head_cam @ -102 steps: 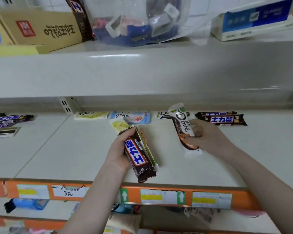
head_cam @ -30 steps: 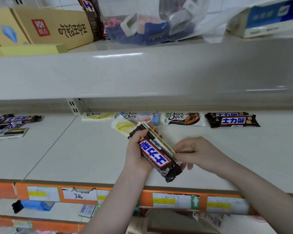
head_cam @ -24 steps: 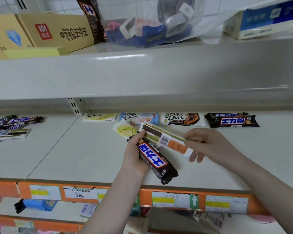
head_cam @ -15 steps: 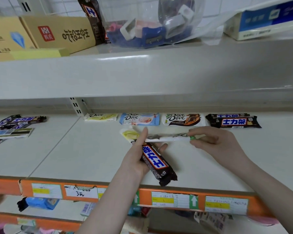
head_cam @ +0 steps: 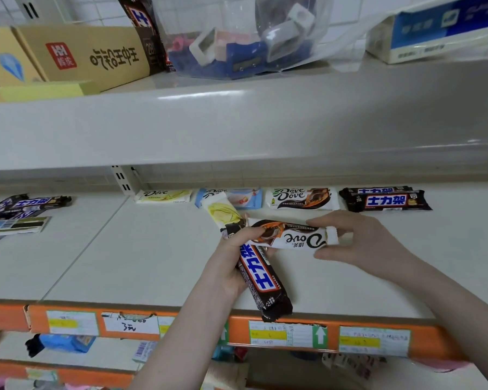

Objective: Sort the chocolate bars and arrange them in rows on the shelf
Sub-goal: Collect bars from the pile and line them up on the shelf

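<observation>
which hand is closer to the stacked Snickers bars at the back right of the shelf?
Right. The right hand is just in front of the Snickers stack; the left hand is farther off, front-left.

Price labels (head_cam: 286, 333) on the shelf edge are illegible.

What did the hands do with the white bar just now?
The right hand pulled the white Dove bar from the left hand's bundle and turned it face up. The left hand still holds the Snickers bar and yellow bar. The back row stayed put.
</observation>
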A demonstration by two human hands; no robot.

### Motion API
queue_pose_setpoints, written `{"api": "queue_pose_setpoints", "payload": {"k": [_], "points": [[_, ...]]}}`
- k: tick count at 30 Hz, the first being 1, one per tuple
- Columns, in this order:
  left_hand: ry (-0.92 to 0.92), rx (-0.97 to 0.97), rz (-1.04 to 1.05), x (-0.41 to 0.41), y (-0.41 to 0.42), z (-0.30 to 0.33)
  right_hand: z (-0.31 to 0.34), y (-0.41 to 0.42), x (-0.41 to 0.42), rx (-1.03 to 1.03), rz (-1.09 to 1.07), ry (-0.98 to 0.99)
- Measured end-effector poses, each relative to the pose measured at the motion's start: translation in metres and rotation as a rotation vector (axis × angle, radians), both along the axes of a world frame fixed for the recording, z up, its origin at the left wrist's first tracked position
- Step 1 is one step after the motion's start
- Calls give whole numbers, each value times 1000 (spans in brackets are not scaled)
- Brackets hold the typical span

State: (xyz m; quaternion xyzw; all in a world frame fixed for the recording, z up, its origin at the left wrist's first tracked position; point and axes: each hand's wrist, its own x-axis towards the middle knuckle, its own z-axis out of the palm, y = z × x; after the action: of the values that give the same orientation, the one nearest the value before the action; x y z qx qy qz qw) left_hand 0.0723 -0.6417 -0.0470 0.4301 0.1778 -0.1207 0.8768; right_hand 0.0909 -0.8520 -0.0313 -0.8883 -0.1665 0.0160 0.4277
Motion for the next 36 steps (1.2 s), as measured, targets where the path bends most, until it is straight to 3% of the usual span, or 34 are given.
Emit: {"api": "queue_pose_setpoints", "payload": {"k": [14,21,28,36], "points": [[-35,30,-42,9,-7,6,15,14,15,20,158,359],[-35,-19,-78,12,-2,-7,14,25,19,421,-26,507],[6,69,-180,6,2,0,15,37,19,703,-27,545],[-36,210,-189,6,5,4,-1,39,21,792,-115,483]]}}
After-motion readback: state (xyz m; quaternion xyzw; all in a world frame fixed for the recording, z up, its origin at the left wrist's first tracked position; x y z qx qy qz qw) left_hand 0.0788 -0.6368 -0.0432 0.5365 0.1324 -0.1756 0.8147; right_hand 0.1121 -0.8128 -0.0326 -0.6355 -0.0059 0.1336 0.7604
